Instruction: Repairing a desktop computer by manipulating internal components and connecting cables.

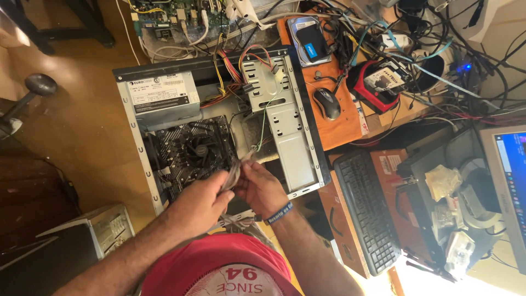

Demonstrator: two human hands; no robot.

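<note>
An open desktop computer case (139, 148) lies on its side on the floor, showing a motherboard with a black cooler fan (198, 149), a grey power supply (163, 97) and a metal drive cage (274, 104). Both hands meet over the case's near edge. My left hand (200, 204) and my right hand (263, 189) together pinch a flat grey ribbon cable (236, 171) that runs up toward the motherboard. A blue wristband (279, 212) circles my right wrist.
A low wooden desk at right carries a black keyboard (368, 211), a mouse (327, 103), a hard drive (310, 39), a red dock (378, 82) and tangled cables. A monitor (509, 181) stands at far right. Another case (104, 227) sits at lower left; a bare circuit board (175, 13) lies at top.
</note>
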